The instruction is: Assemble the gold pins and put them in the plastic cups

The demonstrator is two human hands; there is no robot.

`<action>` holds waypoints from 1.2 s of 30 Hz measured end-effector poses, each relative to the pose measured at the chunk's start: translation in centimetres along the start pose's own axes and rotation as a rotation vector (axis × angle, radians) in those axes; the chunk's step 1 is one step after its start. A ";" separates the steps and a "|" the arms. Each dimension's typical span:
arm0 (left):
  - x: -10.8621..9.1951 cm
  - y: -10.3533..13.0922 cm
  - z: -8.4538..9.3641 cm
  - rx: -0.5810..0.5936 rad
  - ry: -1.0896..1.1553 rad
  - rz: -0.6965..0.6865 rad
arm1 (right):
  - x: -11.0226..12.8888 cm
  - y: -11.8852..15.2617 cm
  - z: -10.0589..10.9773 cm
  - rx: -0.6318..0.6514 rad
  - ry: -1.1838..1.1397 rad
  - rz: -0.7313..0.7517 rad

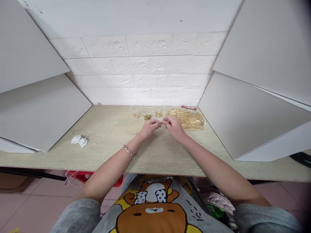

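Note:
My left hand and my right hand meet fingertip to fingertip above the table. Both are closed in a pinch, and what lies between the fingers is too small to name. A large heap of thin gold-coloured sticks lies just beyond and to the right of my right hand. Close behind my left hand sits a small dark-gold pile of tiny pieces. Two lighter gold piles, one on the left and one on the right, flank it.
Clear thin loops lie near the white brick-patterned wall. A red tube-like stick rests behind the heap. Crumpled white tissue is on the left of the table. Grey-white panels stand at left and right.

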State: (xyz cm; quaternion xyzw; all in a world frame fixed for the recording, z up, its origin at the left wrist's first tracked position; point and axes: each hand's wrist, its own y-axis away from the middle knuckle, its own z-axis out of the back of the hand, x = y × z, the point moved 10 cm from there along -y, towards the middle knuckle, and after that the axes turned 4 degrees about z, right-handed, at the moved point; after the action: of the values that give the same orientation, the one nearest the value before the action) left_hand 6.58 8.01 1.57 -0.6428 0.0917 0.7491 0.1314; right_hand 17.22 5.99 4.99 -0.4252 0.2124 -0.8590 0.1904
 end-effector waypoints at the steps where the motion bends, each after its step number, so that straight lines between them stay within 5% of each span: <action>1: -0.1 0.0 0.0 0.008 0.000 -0.011 | -0.1 0.0 0.0 0.003 -0.008 -0.003; 17: -0.7 -0.1 0.3 -0.002 -0.108 -0.096 | 1.4 -0.1 0.1 0.051 0.097 0.121; 36: 0.7 -0.7 -0.2 0.092 0.233 0.028 | 2.6 0.1 0.4 0.004 0.194 0.240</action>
State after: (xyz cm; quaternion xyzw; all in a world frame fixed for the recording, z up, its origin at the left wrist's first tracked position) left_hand 6.89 8.70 0.91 -0.7175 0.1495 0.6660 0.1385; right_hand 16.08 4.50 6.83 -0.3113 0.2774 -0.8676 0.2710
